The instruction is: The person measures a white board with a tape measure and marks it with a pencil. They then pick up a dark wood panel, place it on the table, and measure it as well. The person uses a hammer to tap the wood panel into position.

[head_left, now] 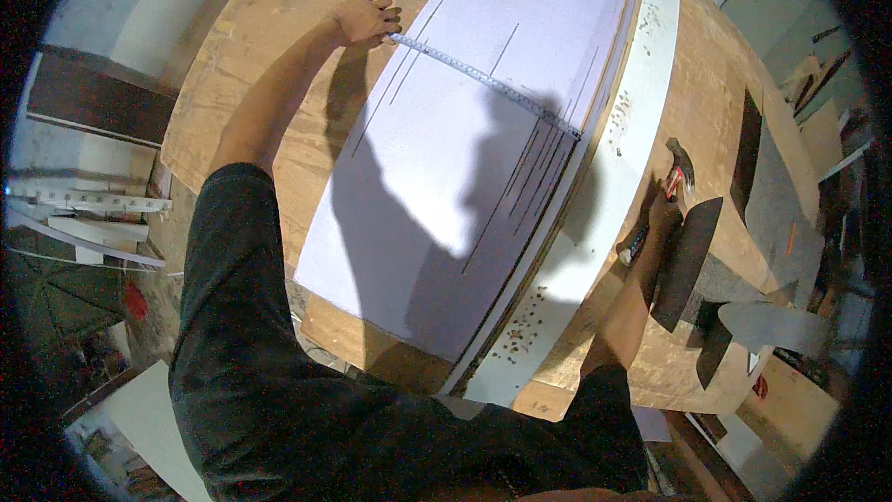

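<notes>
A long, narrow ruler [488, 80] lies slantwise across a white sheet [418, 195] marked with several dark straight lines. At the far left my left hand [367, 22] is closed on the ruler's left end. The ruler's other end reaches the sheet's right edge. On the right, my right hand [662, 209] is closed around a hammer [681, 160], its dark head sticking out beyond the fingers and the handle's end showing below. My shadow covers part of the sheet.
A narrow white strip [641, 84] with scattered small brown bits runs along the sheet's right side on a wooden board [715, 65]. Curved dark pieces [689, 265] and a grey sheet [785, 204] lie at the right. White boards [111, 204] stand beyond the left edge.
</notes>
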`<state>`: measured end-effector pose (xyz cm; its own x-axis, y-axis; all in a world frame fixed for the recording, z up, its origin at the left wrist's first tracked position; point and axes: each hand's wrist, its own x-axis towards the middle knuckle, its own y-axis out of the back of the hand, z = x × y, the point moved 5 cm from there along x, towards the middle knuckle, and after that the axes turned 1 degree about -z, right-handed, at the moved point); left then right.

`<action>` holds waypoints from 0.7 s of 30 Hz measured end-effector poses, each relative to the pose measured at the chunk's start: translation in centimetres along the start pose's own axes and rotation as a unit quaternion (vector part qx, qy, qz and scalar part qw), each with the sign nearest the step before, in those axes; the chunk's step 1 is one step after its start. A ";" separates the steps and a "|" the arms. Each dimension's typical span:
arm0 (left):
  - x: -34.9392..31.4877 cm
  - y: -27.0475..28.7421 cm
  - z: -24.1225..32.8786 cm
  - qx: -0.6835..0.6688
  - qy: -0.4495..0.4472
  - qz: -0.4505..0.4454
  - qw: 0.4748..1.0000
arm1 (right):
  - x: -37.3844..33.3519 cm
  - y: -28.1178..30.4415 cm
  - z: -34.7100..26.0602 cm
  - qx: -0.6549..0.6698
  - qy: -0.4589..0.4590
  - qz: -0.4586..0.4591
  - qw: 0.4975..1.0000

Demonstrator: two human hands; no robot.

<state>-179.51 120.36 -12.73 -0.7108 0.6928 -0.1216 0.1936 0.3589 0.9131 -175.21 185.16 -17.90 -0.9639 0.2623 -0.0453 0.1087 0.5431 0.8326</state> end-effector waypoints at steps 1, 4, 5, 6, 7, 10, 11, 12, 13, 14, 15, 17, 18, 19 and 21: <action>-0.3 -0.6 -0.1 -0.001 0.007 -0.009 1.000 | 0.0 -0.3 -0.1 -0.004 -0.011 -0.002 1.000; -0.4 -1.0 -0.1 -0.014 0.022 -0.051 0.998 | -0.1 -0.4 -0.8 -0.020 -0.051 -0.026 0.998; -0.5 -1.0 0.0 -0.022 0.025 -0.078 0.996 | -0.1 0.1 -1.0 -0.035 -0.061 -0.044 0.997; -0.6 -0.9 0.0 -0.029 0.028 -0.105 0.994 | -0.7 0.5 -2.1 0.035 0.005 -0.006 0.999; -0.7 -0.6 0.2 -0.027 0.027 -0.103 0.994 | -1.5 1.1 -3.3 0.098 0.075 0.022 0.992; 0.1 0.2 0.1 -0.023 0.018 -0.080 0.996 | 1.0 0.3 1.9 0.136 0.122 0.092 0.979; -0.2 0.0 0.1 -0.025 0.020 -0.070 0.997 | 1.7 -0.1 3.3 0.135 0.016 0.048 0.990; -0.4 -0.1 0.1 -0.028 0.021 -0.059 0.998 | 2.0 -0.3 4.0 0.122 -0.027 0.031 0.992; -0.5 -0.4 0.1 -0.026 0.023 -0.063 0.997 | 2.4 -0.6 4.2 0.119 -0.033 0.031 0.992; -0.6 -0.7 -0.1 -0.024 0.024 -0.067 0.997 | 2.8 -0.9 4.2 0.116 -0.024 0.034 0.992; -0.4 -0.5 0.0 -0.023 0.022 -0.071 0.997 | 2.7 -1.2 4.2 0.114 -0.018 0.036 0.993; 0.0 -0.3 0.3 -0.021 0.024 -0.093 0.995 | 2.7 -1.6 4.2 0.112 -0.011 0.043 0.993; -0.1 -0.2 0.3 -0.019 0.027 -0.105 0.994 | 2.6 -2.0 4.1 0.111 -0.008 0.042 0.993; -0.2 -0.4 0.2 -0.015 0.032 -0.111 0.993 | 2.6 -2.3 4.0 0.112 -0.006 0.041 0.993; -0.2 -0.2 0.2 -0.009 0.039 -0.120 0.992 | 2.8 -2.6 3.8 0.112 -0.004 0.045 0.993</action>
<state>-179.30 120.31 -12.96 -0.7856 0.5379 -0.3058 0.0007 0.4950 0.8689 -177.26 187.51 -22.30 -0.9460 0.3237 0.0184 0.2461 0.6801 0.6906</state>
